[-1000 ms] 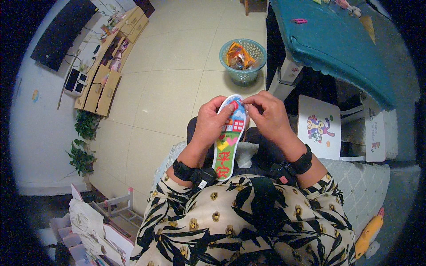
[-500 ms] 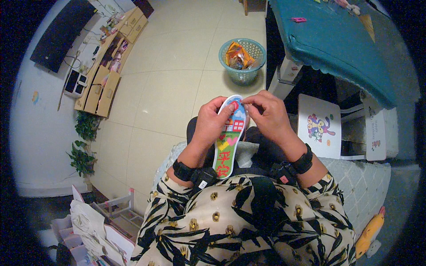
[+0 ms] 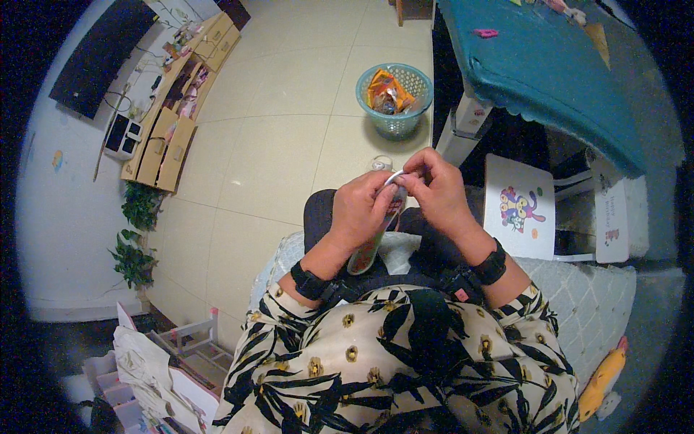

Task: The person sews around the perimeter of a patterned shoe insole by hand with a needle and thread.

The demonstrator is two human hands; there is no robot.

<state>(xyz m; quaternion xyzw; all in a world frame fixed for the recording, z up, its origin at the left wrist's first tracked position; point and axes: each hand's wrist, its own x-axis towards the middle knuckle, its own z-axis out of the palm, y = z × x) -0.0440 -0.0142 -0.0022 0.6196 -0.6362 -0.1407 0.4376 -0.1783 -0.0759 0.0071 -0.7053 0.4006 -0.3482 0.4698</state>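
An embroidered shoe insole (image 3: 364,259) with a white rim is tilted steeply over my lap, its stitched face now mostly turned out of sight. My left hand (image 3: 359,211) is closed around its upper part, the thumb near the top edge. Close against that edge, the thumb and forefinger of my right hand (image 3: 439,194) are pinched together. What sits between those fingertips is too small to make out. Both wrists wear black bands.
A teal perforated basket (image 3: 395,127) with orange wrappers stands on the tiled floor ahead. To the right are a table under a green cloth (image 3: 535,87) and a white chair (image 3: 517,206) with a cartoon print. A low wooden cabinet (image 3: 173,145) lines the left wall.
The insole has been tipped from showing its patterned face to nearly edge-on. My left hand has turned and moved slightly down with it; my right fingers remain at the top edge.
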